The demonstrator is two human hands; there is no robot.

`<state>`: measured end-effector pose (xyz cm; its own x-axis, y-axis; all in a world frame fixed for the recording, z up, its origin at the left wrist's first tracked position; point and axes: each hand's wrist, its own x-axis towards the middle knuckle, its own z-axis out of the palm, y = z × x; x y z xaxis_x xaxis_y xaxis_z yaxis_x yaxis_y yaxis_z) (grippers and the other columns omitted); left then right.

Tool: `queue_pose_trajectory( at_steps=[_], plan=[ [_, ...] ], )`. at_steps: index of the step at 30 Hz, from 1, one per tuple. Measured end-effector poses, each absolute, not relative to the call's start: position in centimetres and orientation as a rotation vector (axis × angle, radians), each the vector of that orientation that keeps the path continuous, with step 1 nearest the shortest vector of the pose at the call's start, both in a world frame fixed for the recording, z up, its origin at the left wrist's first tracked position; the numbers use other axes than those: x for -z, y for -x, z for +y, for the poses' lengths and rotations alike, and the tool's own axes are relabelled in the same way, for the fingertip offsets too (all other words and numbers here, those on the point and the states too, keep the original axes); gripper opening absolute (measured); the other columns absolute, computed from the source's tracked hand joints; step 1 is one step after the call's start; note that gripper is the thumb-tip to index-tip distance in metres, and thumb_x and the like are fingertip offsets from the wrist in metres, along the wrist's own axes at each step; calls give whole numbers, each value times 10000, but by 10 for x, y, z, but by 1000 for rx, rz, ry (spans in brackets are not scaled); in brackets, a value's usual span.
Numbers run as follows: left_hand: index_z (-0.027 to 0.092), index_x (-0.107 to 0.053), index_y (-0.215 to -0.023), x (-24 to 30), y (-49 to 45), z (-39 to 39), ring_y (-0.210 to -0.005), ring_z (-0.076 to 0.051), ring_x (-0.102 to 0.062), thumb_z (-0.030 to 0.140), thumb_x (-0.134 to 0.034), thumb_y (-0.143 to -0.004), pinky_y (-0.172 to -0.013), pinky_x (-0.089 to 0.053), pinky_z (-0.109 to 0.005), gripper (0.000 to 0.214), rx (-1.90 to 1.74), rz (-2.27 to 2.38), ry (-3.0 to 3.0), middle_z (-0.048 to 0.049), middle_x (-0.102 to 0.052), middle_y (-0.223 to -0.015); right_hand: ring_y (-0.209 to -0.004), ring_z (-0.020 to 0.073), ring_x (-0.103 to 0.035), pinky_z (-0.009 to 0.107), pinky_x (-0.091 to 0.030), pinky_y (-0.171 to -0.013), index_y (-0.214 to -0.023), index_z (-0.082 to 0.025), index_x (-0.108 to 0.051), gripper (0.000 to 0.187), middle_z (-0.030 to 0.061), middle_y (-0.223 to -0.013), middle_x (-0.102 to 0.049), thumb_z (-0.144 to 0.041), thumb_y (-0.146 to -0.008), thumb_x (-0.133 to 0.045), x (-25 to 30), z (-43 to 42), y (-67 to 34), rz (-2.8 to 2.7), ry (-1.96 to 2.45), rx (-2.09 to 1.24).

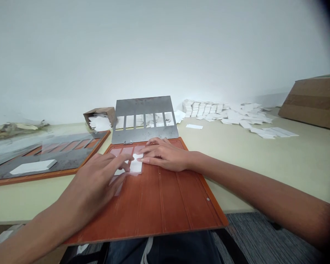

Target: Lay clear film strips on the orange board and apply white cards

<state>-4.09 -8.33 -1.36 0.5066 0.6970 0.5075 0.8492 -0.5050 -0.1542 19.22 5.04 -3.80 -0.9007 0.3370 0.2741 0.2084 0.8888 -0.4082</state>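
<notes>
A red-brown board [165, 198] with long grooves lies in front of me, its near edge over my lap. A grey metal stencil plate [144, 104] with several slots stands hinged up at its far edge. My left hand [99, 176] lies on the board's left part, fingers stretched out and touching a small white card [136, 167]. My right hand [163, 154] rests flat beside it, fingertips pressing the same card's top edge. Clear film strips cover the grooves near the card.
A second board [44, 161] with a grey plate and a white card stack [33, 166] lies at the left. A small open carton [100, 117] of cards stands behind. Stacked and scattered white cards [231, 115] spread at the right, beside a big cardboard box [313, 101].
</notes>
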Motion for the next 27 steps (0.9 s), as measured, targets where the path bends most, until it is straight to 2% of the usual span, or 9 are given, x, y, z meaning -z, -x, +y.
queue_pose_trajectory(
  at_steps=[4, 10, 14, 16, 22, 27],
  plan=[
    [227, -611, -1159, 4, 40, -64, -835, -218, -703, 247, -568, -907, -747, -474, -306, 256, 658, -1452, 2492, 5, -781, -886, -1430, 313, -283, 579, -167, -1162, -1319, -313, -656, 507, -3, -1516, -527, -589, -1048, -329, 36, 48, -192, -2714, 431, -569],
    [260, -757, -1027, 0, 42, -44, -692, -157, -635, 284, -626, -875, -678, -448, -257, 202, 678, -1634, 2543, 25, -781, -866, -1387, 302, -339, 558, -212, -1151, -1219, -268, -702, 537, 27, -1434, -601, -592, -1049, -310, 35, 49, -191, -2721, 380, -598],
    [268, -773, -1017, 2, 45, -41, -697, -165, -606, 289, -659, -850, -658, -427, -261, 203, 724, -1734, 2518, 26, -790, -859, -1363, 297, -365, 559, -221, -1152, -1166, -266, -705, 550, 38, -1272, -684, -599, -1049, -284, 35, 52, -191, -2757, 365, -625],
    [269, -778, -996, 3, 46, -40, -700, -169, -610, 304, -665, -847, -659, -426, -268, 191, 745, -1780, 2519, 23, -795, -867, -1345, 288, -385, 550, -222, -1155, -1198, -279, -693, 549, 31, -1242, -692, -591, -1054, -265, 34, 53, -192, -2786, 353, -627],
    [255, -767, -965, 7, 44, -38, -774, -191, -674, 330, -679, -848, -685, -436, -275, 164, 803, -1866, 2558, 21, -804, -897, -1380, 270, -359, 514, -208, -1165, -1444, -324, -520, 544, 11, -1467, -551, -546, -1072, -190, 30, 53, -198, -2796, 408, -675],
    [234, -764, -909, 10, 46, -34, -816, -203, -679, 331, -693, -829, -691, -430, -285, 144, 813, -1912, 2546, 8, -805, -948, -1429, 284, -366, 497, -247, -1146, -1457, -286, -345, 548, 77, -1484, -524, -627, -1037, -253, 27, 50, -200, -2710, 561, -730]
  ],
)
